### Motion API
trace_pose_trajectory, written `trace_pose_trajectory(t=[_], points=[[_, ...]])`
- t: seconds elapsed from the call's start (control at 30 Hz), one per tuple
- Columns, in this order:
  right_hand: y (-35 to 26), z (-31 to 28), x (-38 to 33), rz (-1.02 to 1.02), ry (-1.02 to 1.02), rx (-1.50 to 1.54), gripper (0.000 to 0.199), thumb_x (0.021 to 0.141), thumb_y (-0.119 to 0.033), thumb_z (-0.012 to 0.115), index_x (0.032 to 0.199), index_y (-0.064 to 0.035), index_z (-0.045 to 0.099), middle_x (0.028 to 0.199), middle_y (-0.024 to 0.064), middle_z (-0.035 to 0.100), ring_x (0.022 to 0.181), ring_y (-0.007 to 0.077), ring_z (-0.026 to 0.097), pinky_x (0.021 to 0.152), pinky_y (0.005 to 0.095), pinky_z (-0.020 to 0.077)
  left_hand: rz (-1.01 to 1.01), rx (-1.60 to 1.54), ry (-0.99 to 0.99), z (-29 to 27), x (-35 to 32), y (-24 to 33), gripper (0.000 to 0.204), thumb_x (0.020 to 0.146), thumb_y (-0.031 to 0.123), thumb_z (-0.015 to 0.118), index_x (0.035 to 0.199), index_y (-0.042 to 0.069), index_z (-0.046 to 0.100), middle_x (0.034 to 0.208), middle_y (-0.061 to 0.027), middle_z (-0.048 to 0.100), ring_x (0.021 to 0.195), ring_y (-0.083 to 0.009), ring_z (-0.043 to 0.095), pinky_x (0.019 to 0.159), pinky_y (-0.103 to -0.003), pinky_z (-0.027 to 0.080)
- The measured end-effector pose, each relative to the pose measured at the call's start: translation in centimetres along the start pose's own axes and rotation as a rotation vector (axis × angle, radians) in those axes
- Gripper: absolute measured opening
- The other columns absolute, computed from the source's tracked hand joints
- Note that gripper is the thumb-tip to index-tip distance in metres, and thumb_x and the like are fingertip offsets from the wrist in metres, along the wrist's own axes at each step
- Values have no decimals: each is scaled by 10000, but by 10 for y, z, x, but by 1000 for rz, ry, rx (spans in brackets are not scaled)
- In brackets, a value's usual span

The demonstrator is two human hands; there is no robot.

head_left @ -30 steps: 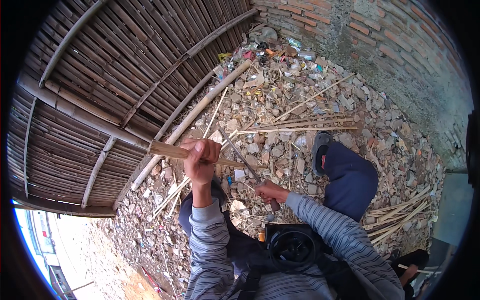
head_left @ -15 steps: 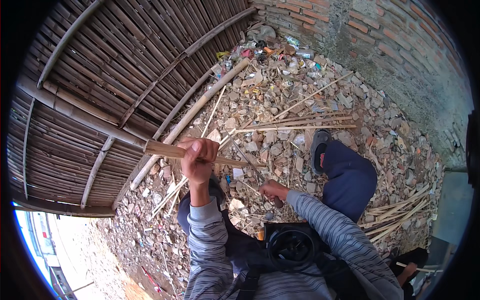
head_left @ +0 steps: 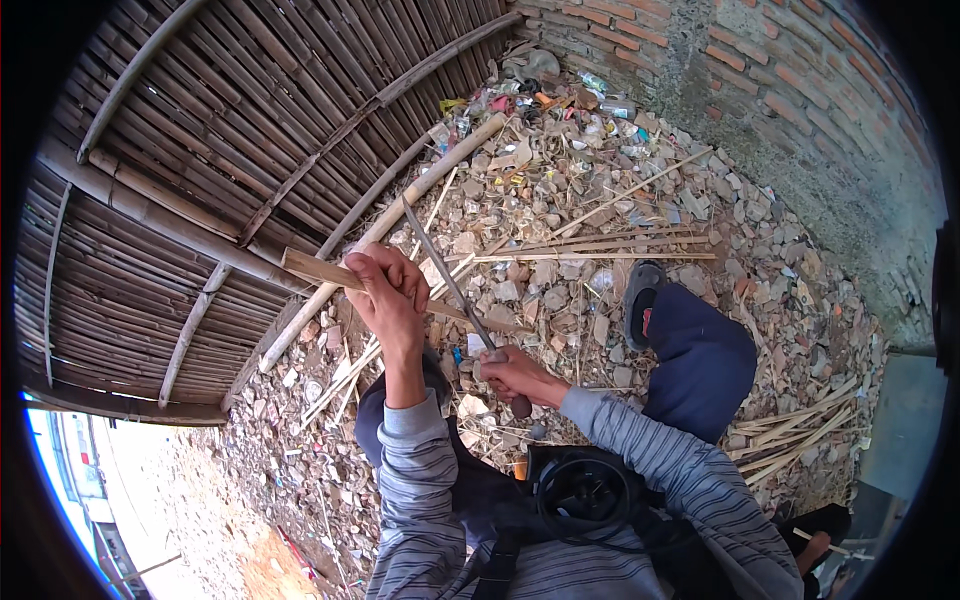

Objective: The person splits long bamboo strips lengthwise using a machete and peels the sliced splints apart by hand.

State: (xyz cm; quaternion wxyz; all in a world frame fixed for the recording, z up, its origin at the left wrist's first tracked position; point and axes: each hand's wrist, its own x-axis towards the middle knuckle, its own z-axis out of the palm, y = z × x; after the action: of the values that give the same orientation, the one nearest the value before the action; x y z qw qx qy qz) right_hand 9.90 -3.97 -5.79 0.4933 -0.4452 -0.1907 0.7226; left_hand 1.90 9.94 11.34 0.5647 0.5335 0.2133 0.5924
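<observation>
Crossing a slim grey metal blade [head_left: 449, 277] over a flat tan bamboo strip [head_left: 322, 270]

We see the left hand [head_left: 388, 295] clamped around the strip, whose blunt end juts out to the left and whose long axis slopes gently down to the right. The right hand [head_left: 520, 375], closed about the blade's brown rounded handle [head_left: 521, 406], sits below and to the right of the left. From it the blade slants up and leftward, its tip beside the line of a thick pale bamboo pole [head_left: 462, 160]. We note that the two long axes cross between the hands, the blade in front of the strip from our view; whether metal touches bamboo, we cannot tell. The left hand is the nearer to the strip, being on it, while the right lies just below its far end. Beneath, we find grey-brown stone rubble [head_left: 555, 300] and, beyond the hands, slender pale loose canes [head_left: 600, 257] lying nearly crosswise.
</observation>
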Motion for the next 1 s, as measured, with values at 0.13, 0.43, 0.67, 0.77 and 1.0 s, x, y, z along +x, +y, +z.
trace_pose_trajectory(t=[0.13,0.43,0.67,0.77,1.0], points=[[-25,36,-16,-40,-3,24,189,955,-71,644,833,-90,501,567,-36,434,415,50,354,400,263,271,0,84,71,-3,-3,-1,635,1062,606,488,720,79,404,591,21,363,447,-86,408,378,-227,313],[-4,39,-9,-72,89,-99,195,908,-95,639,740,-55,548,526,-16,436,404,80,392,386,305,267,123,199,44,-6,-4,-10,808,945,843,403,662,86,406,567,25,365,455,-81,396,425,-238,261],[-24,50,-20,-15,67,14,217,896,-95,632,710,-69,524,529,-20,429,410,82,390,392,303,275,53,104,83,-5,-1,-7,768,965,838,374,687,122,376,554,24,321,448,-82,332,424,-245,211],[-24,49,-16,-39,61,29,224,902,-102,629,701,-64,538,536,-16,446,413,85,390,396,302,272,63,71,103,0,1,-6,743,993,811,379,674,141,349,540,32,284,439,-80,267,418,-258,170],[-10,33,-9,24,137,-67,274,923,-131,647,678,-45,558,533,0,469,403,94,373,394,314,259,22,-195,-44,-9,1,-4,675,1062,705,401,670,167,291,539,50,210,468,-83,121,438,-296,99]])
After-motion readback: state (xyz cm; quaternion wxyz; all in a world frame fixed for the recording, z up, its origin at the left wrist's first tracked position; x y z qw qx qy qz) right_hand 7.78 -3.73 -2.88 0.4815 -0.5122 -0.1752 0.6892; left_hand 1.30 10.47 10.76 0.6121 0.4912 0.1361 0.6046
